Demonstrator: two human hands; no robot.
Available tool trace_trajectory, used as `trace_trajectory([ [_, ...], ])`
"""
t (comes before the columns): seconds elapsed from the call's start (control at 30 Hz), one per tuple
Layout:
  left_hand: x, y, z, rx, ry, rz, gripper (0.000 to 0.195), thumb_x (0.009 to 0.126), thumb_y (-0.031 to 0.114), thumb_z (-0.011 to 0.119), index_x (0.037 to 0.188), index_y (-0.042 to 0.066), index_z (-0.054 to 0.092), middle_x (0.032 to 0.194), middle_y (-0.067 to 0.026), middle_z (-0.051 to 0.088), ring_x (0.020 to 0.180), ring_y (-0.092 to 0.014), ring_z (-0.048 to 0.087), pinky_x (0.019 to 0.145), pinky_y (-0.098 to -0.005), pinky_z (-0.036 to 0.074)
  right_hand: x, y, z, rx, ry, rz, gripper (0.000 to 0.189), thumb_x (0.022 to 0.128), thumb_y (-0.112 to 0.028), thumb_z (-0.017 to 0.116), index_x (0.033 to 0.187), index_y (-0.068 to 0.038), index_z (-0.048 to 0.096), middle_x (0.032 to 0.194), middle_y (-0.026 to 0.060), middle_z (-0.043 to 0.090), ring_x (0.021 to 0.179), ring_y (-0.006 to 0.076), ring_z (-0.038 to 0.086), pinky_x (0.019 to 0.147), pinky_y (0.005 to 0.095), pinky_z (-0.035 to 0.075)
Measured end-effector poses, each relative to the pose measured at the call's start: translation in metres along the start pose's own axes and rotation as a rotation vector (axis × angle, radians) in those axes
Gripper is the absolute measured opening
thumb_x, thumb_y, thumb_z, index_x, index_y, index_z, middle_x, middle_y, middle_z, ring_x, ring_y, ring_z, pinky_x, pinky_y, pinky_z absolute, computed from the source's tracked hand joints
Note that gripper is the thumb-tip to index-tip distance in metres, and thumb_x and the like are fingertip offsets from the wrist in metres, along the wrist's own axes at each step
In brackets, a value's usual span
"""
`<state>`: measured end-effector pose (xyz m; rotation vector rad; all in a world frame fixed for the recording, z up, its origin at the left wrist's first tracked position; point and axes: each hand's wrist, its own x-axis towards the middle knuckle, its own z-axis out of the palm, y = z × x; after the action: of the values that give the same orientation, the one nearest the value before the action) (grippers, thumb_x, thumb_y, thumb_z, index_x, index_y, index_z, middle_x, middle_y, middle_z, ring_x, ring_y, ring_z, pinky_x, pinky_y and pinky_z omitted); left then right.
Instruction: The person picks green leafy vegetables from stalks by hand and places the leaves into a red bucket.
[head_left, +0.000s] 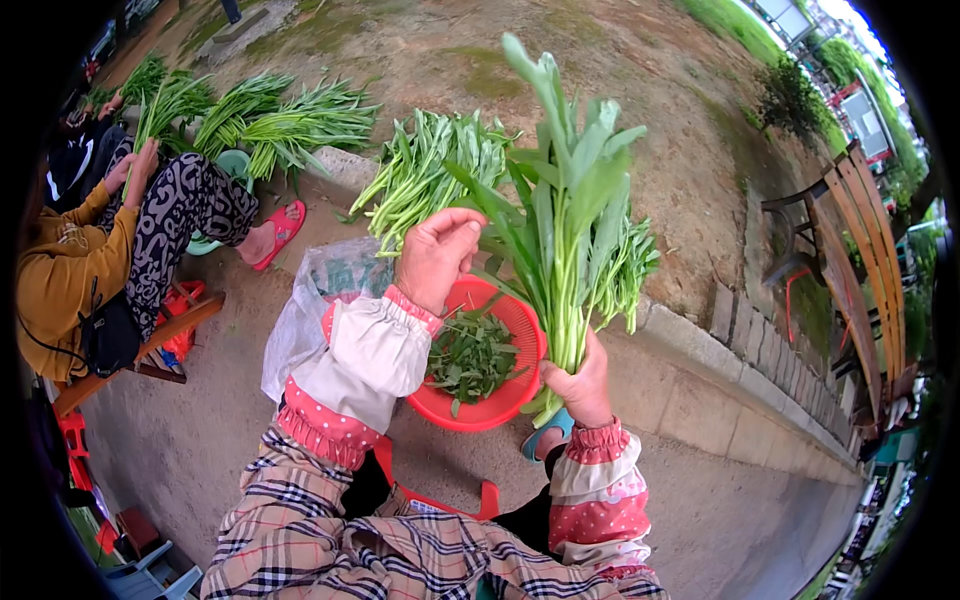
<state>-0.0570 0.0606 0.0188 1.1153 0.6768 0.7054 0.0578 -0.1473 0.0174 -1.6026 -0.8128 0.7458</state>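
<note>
My right hand (587, 381) grips a bunch of long-stemmed leafy greens (561, 285) upright by its lower stems. The leaves fan out above the fist. My left hand (441, 259) is raised beside the bunch with its fingers curled and its fingertips close to a leaf. Whether they pinch that leaf I cannot tell. Under my hands stands a red plastic colander (476, 420) with loose picked leaves (471, 352) in it. More greens (439, 169) lie in a pile on the curb just beyond, and another part of them (630, 274) shows behind the held bunch.
A crumpled clear plastic bag (300, 330) lies left of the colander. Along the stone curb (675, 337) are further bundles of greens (311, 124). At left a person (82, 262) sits on a wooden bench (139, 360), holding greens. A slatted bench (847, 277) stands at right.
</note>
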Motion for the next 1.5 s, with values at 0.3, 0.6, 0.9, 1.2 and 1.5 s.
trace_trajectory([
  [0.3, 0.000, 0.001, -0.012, -0.148, -0.125, -0.265, 0.016, 0.089, 0.016, 0.059, 0.101, 0.006, 0.063, 0.080, 0.0006, 0.062, 0.062, -0.005, 0.056, 0.052, -0.0193, 0.045, -0.013, 0.015, 0.000, 0.120, -0.076, 0.175, 0.048, 0.064, -0.004, 0.067, 0.110, -0.001, 0.053, 0.085, 0.0021, 0.058, 0.075, 0.0094, 0.054, 0.069, 0.0249, 0.046],
  [0.6, -0.019, 0.014, -0.037, -0.217, -0.205, 0.005, 0.013, 0.088, 0.013, 0.059, 0.095, 0.004, 0.064, 0.082, -0.0017, 0.063, 0.065, -0.008, 0.055, 0.057, -0.0204, 0.044, -0.042, 0.002, 0.001, 0.295, -0.008, 0.190, 0.052, 0.066, -0.015, 0.070, 0.108, 0.004, 0.046, 0.069, 0.0068, 0.052, 0.053, 0.0143, 0.052, 0.049, 0.0257, 0.045],
  [0.9, -0.055, -0.007, -0.015, 0.825, -0.362, 0.891, 0.048, 0.069, 0.015, 0.073, 0.114, 0.009, 0.059, 0.105, -0.0071, 0.060, 0.110, -0.030, 0.049, 0.089, -0.0388, 0.044, -0.077, -0.039, 0.002, 0.298, 0.047, 0.130, 0.058, 0.066, -0.017, 0.072, 0.113, 0.004, 0.045, 0.071, 0.0051, 0.049, 0.055, 0.0144, 0.051, 0.049, 0.0258, 0.046],
  [1.2, -0.093, -0.008, -0.010, 0.854, -0.321, 1.047, 0.029, 0.073, 0.014, 0.064, 0.102, 0.008, 0.064, 0.087, -0.0018, 0.056, 0.093, -0.022, 0.051, 0.078, -0.0359, 0.044, -0.115, -0.093, 0.009, 0.219, 0.073, 0.095, 0.053, 0.069, -0.015, 0.068, 0.113, 0.003, 0.046, 0.073, 0.0040, 0.047, 0.057, 0.0131, 0.049, 0.049, 0.0253, 0.044],
  [1.5, -0.133, -0.004, -0.030, 0.859, -0.211, 1.038, 0.011, 0.069, 0.009, 0.060, 0.079, 0.006, 0.057, 0.079, -0.0078, 0.054, 0.081, -0.027, 0.054, 0.069, -0.0386, 0.046, -0.155, -0.110, 0.030, 0.377, 0.070, 0.170, 0.054, 0.069, -0.013, 0.067, 0.116, 0.004, 0.044, 0.074, 0.0068, 0.051, 0.057, 0.0153, 0.051, 0.052, 0.0274, 0.045],
])
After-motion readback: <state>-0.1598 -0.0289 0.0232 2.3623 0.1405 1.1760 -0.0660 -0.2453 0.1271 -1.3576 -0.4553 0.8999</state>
